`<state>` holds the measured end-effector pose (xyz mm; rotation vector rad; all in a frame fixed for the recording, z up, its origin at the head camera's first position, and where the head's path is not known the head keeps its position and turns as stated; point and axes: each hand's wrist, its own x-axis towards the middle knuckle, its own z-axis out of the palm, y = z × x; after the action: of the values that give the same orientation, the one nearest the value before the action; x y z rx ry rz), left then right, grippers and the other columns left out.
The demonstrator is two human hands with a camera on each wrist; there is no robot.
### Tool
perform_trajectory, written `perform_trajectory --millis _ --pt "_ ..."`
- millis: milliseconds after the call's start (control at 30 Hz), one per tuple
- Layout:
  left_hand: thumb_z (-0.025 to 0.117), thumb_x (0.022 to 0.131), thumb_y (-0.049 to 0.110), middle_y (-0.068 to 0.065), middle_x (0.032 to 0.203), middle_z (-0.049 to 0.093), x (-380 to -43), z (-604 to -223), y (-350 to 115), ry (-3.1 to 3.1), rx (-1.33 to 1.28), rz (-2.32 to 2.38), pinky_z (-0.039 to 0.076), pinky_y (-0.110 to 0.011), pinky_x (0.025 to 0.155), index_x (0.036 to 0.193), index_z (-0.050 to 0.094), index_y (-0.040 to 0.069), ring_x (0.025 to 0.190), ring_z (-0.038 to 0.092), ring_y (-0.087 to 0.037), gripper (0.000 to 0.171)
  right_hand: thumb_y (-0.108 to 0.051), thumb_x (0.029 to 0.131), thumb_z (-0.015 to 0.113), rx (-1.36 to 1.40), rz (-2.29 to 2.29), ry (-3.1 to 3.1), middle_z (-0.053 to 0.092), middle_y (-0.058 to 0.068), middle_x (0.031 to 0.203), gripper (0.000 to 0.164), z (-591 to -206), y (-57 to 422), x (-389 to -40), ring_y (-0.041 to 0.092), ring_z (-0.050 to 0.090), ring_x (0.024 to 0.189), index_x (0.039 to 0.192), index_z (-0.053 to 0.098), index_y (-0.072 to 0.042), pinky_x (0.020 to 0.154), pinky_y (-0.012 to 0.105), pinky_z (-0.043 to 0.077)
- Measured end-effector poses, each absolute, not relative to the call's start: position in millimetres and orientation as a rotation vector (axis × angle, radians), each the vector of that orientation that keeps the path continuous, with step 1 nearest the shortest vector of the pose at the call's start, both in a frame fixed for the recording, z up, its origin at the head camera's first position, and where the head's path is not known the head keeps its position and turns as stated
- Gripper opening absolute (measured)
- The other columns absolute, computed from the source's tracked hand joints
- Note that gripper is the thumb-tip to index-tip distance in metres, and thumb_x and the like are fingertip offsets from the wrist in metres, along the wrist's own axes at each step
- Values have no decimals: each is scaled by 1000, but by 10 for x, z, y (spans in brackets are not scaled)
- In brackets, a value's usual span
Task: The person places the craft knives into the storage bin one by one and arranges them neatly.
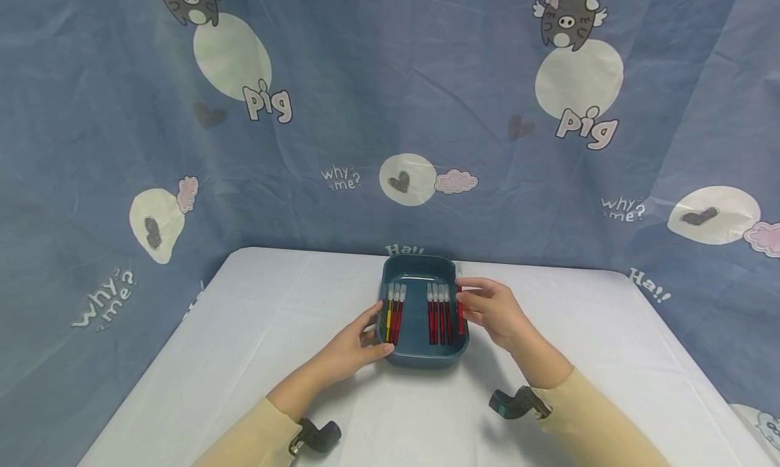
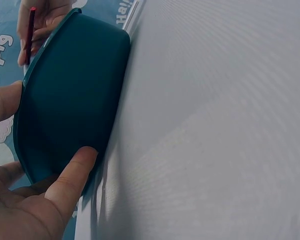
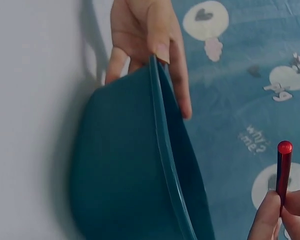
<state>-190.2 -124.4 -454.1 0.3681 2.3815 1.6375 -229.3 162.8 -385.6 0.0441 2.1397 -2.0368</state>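
A dark teal plastic bin (image 1: 420, 361) stands on the white table in the head view. My left hand (image 1: 349, 348) grips its near left corner, thumb at the front wall and fingers along the left side. Over the bin's right rim, my right hand (image 1: 495, 313) pinches a red pen (image 1: 460, 316) with a clear cap, held upright. In the right wrist view, the round end of that pen (image 3: 284, 157) shows above thumb and fingertips. Inside the bin lie several red pens (image 1: 441, 321) at the right, and a yellow pen (image 1: 389, 318) beside red ones at the left.
White cloth (image 1: 536, 426) covers the table around the bin. Close behind the table's back edge hangs a blue curtain (image 1: 341, 230) printed with pigs and words. A dark camera mount (image 1: 518, 403) sits on the right wrist, another (image 1: 317, 436) on the left.
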Motion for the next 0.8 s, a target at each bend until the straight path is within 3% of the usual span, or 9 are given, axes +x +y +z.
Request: perform_trajectory --millis 267,500,800 --pt "75 92 27 -20 158 33 -1900 -4537 -1231 2386 361 1634 38 -55 110 161 22 16 138 44 -39 87 -2 97 62 10 -2020 2144 56 26 126 40 -3913 1438 -2351 17 63 89 136 56 4 77 23 58" --pt "75 92 27 -19 158 34 -1896 -4529 -1219 2381 351 1633 37 -55 110 161 22 17 138 44 -39 87 0 96 63 27 -2025 2104 61 17 113 40 -3967 1276 -2385 21 66 92 135 59 2 75 24 58" --pt "76 91 30 -18 158 34 -1885 -4516 -1221 2382 331 1631 39 -56 109 161 23 17 138 45 -39 88 0 95 65 7 -2067 2060 63 17 110 39 -4076 1075 -2441 19 67 88 133 59 4 73 25 58"
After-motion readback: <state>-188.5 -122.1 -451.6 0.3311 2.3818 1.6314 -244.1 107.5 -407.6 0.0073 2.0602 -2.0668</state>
